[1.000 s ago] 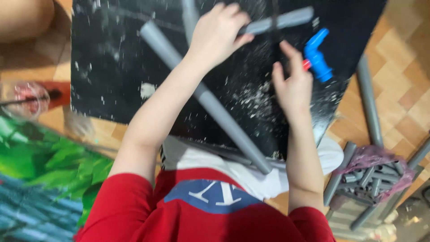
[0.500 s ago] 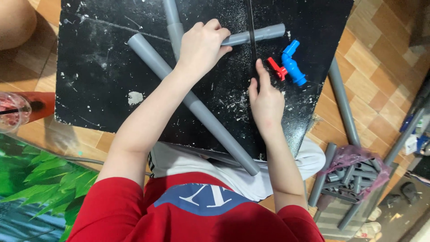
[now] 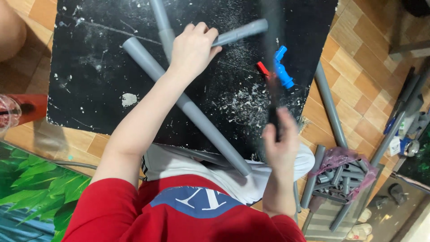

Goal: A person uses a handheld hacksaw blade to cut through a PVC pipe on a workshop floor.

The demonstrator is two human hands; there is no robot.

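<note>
Seen from above, the left hand still pins a short grey pipe to the black desk. The right hand, flat on the desk a moment ago, has lifted and now grips a dark, motion-blurred tool, perhaps a saw, over the pipe. A blue tap lies just beside it.

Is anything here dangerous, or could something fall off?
1. The right hand grips a dark, blurred, long thin tool, apparently in motion, close to the left hand, which holds a short grey pipe. It might strike those fingers.
2. The long grey pipe sticks out past the black board at its near edge; a bump could knock it off.
3. The blue tap lies near the tool and could be knocked away.
</note>
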